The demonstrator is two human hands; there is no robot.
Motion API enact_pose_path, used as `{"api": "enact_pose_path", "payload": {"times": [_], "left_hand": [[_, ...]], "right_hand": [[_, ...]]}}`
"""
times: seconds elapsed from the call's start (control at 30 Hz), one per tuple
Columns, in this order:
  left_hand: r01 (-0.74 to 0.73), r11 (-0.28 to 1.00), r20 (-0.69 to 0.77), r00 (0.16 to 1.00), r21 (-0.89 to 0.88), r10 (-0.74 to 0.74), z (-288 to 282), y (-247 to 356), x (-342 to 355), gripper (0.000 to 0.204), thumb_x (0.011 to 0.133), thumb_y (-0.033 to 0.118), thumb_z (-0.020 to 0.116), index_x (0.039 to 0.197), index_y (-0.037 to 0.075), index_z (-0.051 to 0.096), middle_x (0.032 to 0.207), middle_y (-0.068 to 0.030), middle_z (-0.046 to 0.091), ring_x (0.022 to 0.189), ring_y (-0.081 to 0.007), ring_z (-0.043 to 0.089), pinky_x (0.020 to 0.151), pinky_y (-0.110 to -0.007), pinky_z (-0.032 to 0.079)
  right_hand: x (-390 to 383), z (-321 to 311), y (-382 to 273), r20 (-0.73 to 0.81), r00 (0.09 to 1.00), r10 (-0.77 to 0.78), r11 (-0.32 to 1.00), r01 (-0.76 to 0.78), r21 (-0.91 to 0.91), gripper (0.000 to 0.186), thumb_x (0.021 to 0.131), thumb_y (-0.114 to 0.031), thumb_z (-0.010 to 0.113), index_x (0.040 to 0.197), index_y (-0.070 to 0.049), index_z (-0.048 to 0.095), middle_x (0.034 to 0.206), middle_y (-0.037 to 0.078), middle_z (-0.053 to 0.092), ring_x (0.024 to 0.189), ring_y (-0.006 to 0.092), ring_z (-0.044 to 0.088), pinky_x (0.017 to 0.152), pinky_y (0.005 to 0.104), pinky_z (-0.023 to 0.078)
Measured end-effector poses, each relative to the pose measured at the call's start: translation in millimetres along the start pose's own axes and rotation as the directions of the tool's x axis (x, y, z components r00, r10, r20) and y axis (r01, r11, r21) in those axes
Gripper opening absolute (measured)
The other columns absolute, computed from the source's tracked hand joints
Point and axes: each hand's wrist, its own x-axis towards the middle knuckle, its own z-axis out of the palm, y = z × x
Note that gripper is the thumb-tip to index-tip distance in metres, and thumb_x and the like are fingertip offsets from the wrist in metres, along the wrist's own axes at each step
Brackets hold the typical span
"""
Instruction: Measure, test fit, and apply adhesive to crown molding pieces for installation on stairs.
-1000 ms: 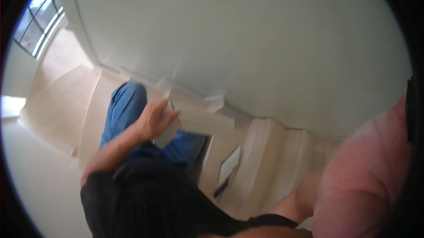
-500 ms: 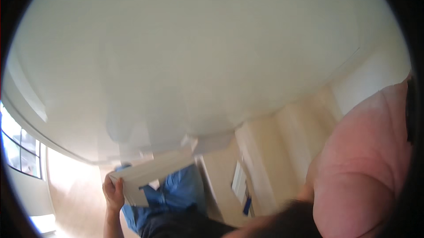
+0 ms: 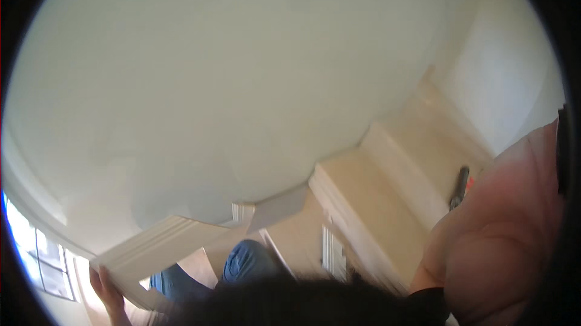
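At the lower left, my left hand (image 3: 108, 289) grips the end of a white baseboard piece (image 3: 160, 244). Grooves run along the board's upper edge and its lower side has a stepped cut. It is tilted, held in front of my knees beside the wall. My right hand (image 3: 502, 229) looms very large at the right, its creased palm close to the camera. Its fingers are out of sight, so what they touch cannot be made out. A black strap-like edge (image 3: 563, 150) borders it.
Light wooden stairs (image 3: 369, 193) climb to the right along a plain pale wall (image 3: 272, 84). A dark-handled tool (image 3: 460, 187) lies on a step. Short grooved trim pieces stand at the wall (image 3: 243, 212) and by the stairs (image 3: 333, 253). A window (image 3: 42, 259) is at far left.
The view has shifted, showing more of the stairs and the tool. My left hand and the baseboard piece now appear further left and lower. The right palm still fills the right side.
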Motion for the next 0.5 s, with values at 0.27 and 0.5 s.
{"api": "enact_pose_path", "payload": {"times": [0.27,0.5], "left_hand": [[0.25,0.962,0.241,0.946,-0.107,-0.219,114,-43,-11,0.022,0.109,0.021,0.062,0.119,0.002,0.066,0.108,-0.0048,0.072,0.098,-0.0095,0.063,0.088,-0.028,0.051],[0.324,0.945,0.402,0.871,-0.038,-0.283,166,4,-12,0.023,0.109,0.018,0.062,0.121,-0.002,0.066,0.107,-0.0036,0.072,0.098,-0.0089,0.062,0.089,-0.026,0.05]], "right_hand": [[-80,44,-8,0.186,0.877,0.444,0.84,-0.479,0.253,0.045,0.102,-0.023,0.057,0.144,-0.009,0.053,0.123,0.011,0.061,0.11,0.029,0.053,0.094,0.0485,0.042],[-81,73,3,0.123,0.889,0.44,0.823,-0.454,0.342,0.044,0.1,-0.022,0.058,0.143,-0.01,0.055,0.121,0.009,0.062,0.106,0.0277,0.055,0.091,0.047,0.043]]}}
